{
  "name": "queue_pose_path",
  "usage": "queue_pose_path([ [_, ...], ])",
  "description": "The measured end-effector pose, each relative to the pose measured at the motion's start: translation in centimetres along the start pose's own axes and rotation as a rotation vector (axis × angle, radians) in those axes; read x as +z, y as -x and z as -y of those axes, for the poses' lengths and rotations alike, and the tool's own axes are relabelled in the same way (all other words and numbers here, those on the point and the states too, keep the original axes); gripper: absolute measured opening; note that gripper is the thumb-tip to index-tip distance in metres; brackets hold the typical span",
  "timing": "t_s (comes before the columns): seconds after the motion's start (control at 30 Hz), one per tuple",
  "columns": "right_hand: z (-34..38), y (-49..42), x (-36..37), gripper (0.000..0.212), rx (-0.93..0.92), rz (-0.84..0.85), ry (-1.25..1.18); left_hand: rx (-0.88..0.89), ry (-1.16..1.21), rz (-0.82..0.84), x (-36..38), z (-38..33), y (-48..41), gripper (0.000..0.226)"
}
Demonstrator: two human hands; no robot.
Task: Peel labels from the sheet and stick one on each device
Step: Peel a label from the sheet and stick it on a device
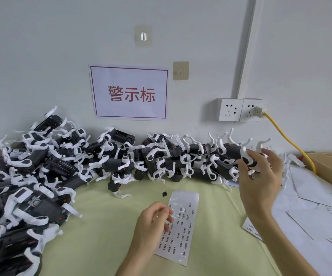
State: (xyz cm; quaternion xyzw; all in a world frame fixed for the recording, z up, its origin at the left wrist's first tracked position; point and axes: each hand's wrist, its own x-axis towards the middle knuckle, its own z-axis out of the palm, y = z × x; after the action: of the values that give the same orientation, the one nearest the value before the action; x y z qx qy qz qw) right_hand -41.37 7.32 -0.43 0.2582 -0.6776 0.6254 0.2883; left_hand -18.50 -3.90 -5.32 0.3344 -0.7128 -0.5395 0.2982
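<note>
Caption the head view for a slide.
Right hand grips a device from the pile while left hand picks at the label sheet.

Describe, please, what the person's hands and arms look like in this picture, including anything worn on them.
Both the left hand and the right hand are bare, with no gloves, rings or watch in view. The forearms are bare too, right down to the bottom edge of the picture, so no sleeve shows. The fingernails look short and unpainted. No markings or bands are visible.

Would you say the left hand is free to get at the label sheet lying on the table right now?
Probably yes. The left hand already lies at the left edge of the label sheet, fingers curled over it, and nothing lies between them. The right hand is away, holding a device from the row.
</note>
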Motion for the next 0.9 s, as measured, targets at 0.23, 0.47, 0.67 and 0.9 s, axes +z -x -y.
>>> queue_pose_path([
  [0.23,3.4,6.0,-0.7,0.055,-0.209,0.009,0.011,0.028,0.095,-0.047,0.2,-0.8,0.4,0.047],
  [0.47,4.0,9.4,-0.3,0.093,-0.274,0.421,-0.209,0.018,0.542,0.255,-0.2,-1.5,0.7,0.077],
  [0.67,4.6,10.4,-0.4,0.095,-0.3,0.688,-0.318,0.003,0.566,0.34,0.0,-1.7,1.1,0.067],
  [0.9,4.9,10.1,-0.3,0.084,-0.314,0.757,-0.062,-0.019,0.698,0.284,0.2,-1.7,0.9,0.057],
])
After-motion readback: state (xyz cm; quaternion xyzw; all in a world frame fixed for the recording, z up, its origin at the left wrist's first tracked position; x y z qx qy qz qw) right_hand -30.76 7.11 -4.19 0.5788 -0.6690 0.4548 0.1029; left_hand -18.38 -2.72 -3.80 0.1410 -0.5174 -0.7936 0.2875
